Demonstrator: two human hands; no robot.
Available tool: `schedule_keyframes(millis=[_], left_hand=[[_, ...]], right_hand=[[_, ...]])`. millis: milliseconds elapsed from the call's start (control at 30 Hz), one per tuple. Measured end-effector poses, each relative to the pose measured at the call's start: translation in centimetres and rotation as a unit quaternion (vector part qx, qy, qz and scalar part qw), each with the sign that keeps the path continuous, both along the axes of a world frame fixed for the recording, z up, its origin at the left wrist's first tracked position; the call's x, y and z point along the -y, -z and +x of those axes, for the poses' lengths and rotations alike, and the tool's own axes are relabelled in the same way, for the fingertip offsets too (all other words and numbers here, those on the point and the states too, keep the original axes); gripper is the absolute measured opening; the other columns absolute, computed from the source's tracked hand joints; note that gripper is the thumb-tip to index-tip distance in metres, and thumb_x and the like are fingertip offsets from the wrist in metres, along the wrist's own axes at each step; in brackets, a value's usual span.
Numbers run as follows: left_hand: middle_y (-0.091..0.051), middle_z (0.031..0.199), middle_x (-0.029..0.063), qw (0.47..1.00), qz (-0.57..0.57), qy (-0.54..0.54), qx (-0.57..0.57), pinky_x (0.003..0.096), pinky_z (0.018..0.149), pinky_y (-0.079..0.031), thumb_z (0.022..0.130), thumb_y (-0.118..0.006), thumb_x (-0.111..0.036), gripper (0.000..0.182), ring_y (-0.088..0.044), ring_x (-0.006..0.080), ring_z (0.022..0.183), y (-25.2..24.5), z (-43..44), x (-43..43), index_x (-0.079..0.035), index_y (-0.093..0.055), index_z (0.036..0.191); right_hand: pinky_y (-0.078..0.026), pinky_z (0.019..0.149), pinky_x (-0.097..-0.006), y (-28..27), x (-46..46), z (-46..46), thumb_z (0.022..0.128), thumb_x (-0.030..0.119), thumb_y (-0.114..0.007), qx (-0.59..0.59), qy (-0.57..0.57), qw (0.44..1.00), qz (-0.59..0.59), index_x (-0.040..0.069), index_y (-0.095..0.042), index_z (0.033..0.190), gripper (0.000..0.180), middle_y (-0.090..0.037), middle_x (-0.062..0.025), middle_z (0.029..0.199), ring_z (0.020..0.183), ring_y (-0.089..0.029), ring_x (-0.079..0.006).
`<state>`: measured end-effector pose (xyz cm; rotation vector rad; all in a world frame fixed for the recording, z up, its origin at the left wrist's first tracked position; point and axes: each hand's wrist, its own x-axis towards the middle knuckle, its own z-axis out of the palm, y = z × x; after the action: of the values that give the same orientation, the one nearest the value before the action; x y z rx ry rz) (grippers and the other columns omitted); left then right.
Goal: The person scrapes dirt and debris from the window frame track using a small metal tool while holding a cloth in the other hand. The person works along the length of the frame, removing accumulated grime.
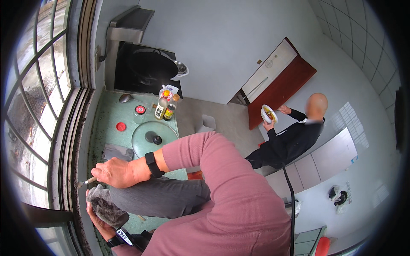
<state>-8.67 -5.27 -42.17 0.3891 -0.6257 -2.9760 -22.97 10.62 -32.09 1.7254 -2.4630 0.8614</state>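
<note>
My right hand (117, 172) grips a small spoon (84, 183) by its light handle. The spoon's metal bowl is at the edge of the sliding window's track (62, 160), which has dark grime along it. Below it, my left hand (101, 224) is wrapped around a bunched grey cloth (107, 206) with dark stains. Part of that hand is hidden behind the cloth. My bent leg in grey trousers (160, 195) is above the green countertop (107, 134), close to both hands.
A glass lid (145, 140), cleaver-like blade (117, 152), red cap (120, 126), jar (139, 114) and seasoning bottles (161, 105) occupy the counter. Beyond are a ladle (125, 98) and a wok (153, 65) on the cooktop. Behind me, a person (291, 137) holds a bowl (269, 114).
</note>
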Motion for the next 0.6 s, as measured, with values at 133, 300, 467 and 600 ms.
schedule_keyframes(millis=[133,300,467,600], left_hand=[[-0.052,0.132,0.0094,1.0,0.009,-0.009,-0.015,0.0454,0.099,-0.045,0.09,-0.053,-0.033,0.062,-0.055,0.0265,0.116,-0.2,0.1,-0.1,-0.01,-0.033,0.144],[-0.053,0.131,0.0104,1.0,-0.016,-0.006,-0.026,0.0452,0.098,-0.046,0.09,-0.053,-0.033,0.062,-0.056,0.0267,0.114,-0.9,0.3,-0.2,-0.011,-0.033,0.144],[-0.053,0.13,0.0111,0.999,-0.027,-0.012,-0.034,0.0452,0.098,-0.046,0.089,-0.054,-0.033,0.063,-0.056,0.0272,0.113,-1.3,0.6,-0.3,-0.011,-0.033,0.144],[-0.052,0.13,0.0112,0.998,-0.043,-0.02,-0.036,0.045,0.097,-0.046,0.088,-0.055,-0.033,0.064,-0.056,0.0272,0.113,-1.0,0.9,-0.1,-0.01,-0.032,0.144]], right_hand=[[-0.049,0.056,-0.0453,0.2,0.0,0.2,0.084,0.015,-0.059,-0.017,0.007,1.0,0.011,0.002,-0.047,0.088,0.018,-0.057,-0.0156,0.08,0.068,-0.061,-0.0363],[-0.049,0.056,-0.0457,0.3,-0.1,0.3,0.084,0.015,-0.058,-0.028,0.012,1.0,0.007,0.002,-0.047,0.089,0.017,-0.057,-0.0155,0.08,0.068,-0.061,-0.0363],[-0.049,0.053,-0.0433,0.2,-0.1,0.6,0.084,0.011,-0.059,-0.055,0.005,0.998,-0.014,0.002,-0.044,0.086,0.018,-0.053,-0.0137,0.077,0.066,-0.059,-0.035],[-0.048,0.052,-0.0429,0.3,-0.1,0.7,0.084,0.012,-0.06,-0.061,0.006,0.998,-0.017,0.002,-0.044,0.086,0.018,-0.053,-0.0136,0.077,0.065,-0.059,-0.0347]])
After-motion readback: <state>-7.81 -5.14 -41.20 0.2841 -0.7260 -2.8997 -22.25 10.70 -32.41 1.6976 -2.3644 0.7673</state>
